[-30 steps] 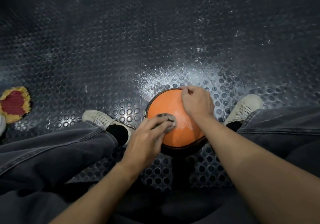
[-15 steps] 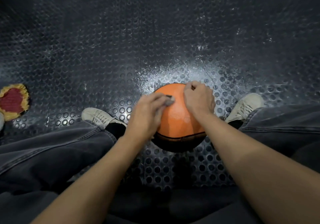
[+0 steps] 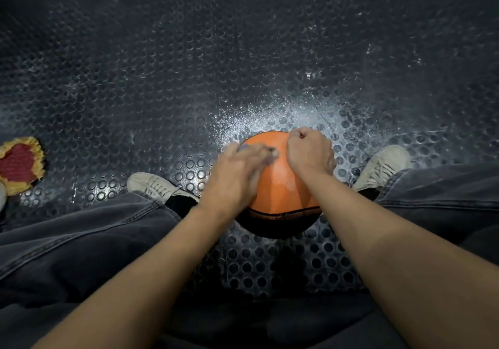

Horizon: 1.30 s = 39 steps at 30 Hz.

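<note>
Ball (image 3: 280,186) rubbed with pad (image 3: 272,154).
Left hand (image 3: 237,173), fingers flat, pressed pad on ball's upper left; right hand (image 3: 310,150), fisted, braced far top.

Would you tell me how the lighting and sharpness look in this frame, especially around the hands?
Head view: light pools on the studded floor just beyond the orange ball, falling off to near black at the corners; the left hand is smeared by motion blur, while the right hand is fairly sharp; a pale sheen marks the ball.
</note>
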Tool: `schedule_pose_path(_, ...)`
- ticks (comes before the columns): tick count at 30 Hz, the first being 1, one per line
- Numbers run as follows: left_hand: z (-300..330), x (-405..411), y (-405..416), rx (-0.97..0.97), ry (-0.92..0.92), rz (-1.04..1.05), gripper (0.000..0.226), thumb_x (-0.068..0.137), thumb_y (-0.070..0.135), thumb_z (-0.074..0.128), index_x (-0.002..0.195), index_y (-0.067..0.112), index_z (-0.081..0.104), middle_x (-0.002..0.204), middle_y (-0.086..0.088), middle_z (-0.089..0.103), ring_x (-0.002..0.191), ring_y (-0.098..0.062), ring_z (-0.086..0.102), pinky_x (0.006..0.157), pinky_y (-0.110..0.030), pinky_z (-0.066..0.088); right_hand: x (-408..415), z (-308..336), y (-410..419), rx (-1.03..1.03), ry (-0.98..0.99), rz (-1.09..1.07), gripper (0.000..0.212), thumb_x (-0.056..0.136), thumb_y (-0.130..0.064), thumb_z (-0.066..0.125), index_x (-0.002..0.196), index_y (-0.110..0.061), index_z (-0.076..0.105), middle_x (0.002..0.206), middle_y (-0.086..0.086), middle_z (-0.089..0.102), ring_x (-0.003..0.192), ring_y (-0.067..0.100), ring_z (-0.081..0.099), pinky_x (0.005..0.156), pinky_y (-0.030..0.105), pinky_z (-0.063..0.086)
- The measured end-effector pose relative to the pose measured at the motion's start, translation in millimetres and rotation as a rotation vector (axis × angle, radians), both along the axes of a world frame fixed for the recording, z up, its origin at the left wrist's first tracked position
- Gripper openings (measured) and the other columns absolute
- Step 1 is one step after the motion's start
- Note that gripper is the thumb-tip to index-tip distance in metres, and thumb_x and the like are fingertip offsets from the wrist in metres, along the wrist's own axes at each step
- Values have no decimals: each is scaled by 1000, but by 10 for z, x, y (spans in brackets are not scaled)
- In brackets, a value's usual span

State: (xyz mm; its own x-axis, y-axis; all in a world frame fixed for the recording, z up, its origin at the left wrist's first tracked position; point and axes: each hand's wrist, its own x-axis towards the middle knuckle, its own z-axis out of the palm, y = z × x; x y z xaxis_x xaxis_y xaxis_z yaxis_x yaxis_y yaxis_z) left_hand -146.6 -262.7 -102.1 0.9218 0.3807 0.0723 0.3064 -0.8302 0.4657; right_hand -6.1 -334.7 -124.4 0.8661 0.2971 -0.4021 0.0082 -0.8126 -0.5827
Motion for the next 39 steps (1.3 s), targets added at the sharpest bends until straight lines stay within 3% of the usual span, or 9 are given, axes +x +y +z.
schedule_pose_path(3,-26,-418,-304,52,17,-317,28,99,23,43,120,28,62,132,15,56,89,-12,46,72,-37,45,44,-12,11,-22,18,-27,29,97,-27,46,83,-21,70,75,-3,58,68,18,47,74,33,33)
schedule_pose_path(5,-9,-390,-204,100,40,-356,29,101,29,40,121,32,61,131,18,56,86,-10,42,71,-37,45,36,-37,5,17,17,8,29,95,-29,46,82,-21,71,78,-1,64,73,20,55,76,35,43)
schedule_pose_path(10,26,211,219,99,100,32,30,101,31,38,113,30,66,115,15,64,78,-11,43,73,-34,45,-72,-35,28,42,-40,35,29,98,-33,45,91,-24,72,86,-3,66,83,21,60,88,42,50)
schedule_pose_path(13,23,-135,-98,1,-1,-237,31,101,24,39,116,24,66,126,11,61,87,-13,49,72,-34,42,-16,-29,10,-10,-20,2,30,98,-31,45,85,-23,71,86,-1,65,82,22,53,86,38,38)
schedule_pose_path(16,-42,-473,-233,163,5,-521,30,97,24,45,121,26,63,133,14,56,87,-14,42,71,-33,35,20,-27,-51,17,16,25,30,99,-31,47,83,-22,71,81,-3,63,82,22,54,87,39,39)
schedule_pose_path(22,-41,-159,-159,-87,-78,104,24,100,21,49,118,23,65,122,14,62,91,-17,60,75,-38,43,10,-46,-12,41,20,-36,26,99,-33,46,87,-27,69,91,-1,67,92,24,57,96,45,44)
schedule_pose_path(27,-118,-473,-499,24,-61,29,24,97,12,54,117,21,63,131,14,57,82,-18,48,73,-35,45,37,-74,-3,32,24,-38,29,98,-34,46,82,-24,68,91,1,67,90,26,57,95,45,44)
schedule_pose_path(33,-81,97,151,-430,90,748,26,100,18,49,118,18,67,89,10,67,57,2,46,50,-3,41,-130,-62,-35,32,-32,-35,34,98,-39,40,68,-24,48,92,0,63,96,27,58,98,52,43)
schedule_pose_path(39,0,-295,-730,-253,-197,681,25,95,10,56,114,20,69,112,10,64,100,-9,55,89,-12,39,-5,-111,-95,35,16,-9,32,97,-41,45,73,-24,56,88,-1,66,90,25,61,100,48,43)
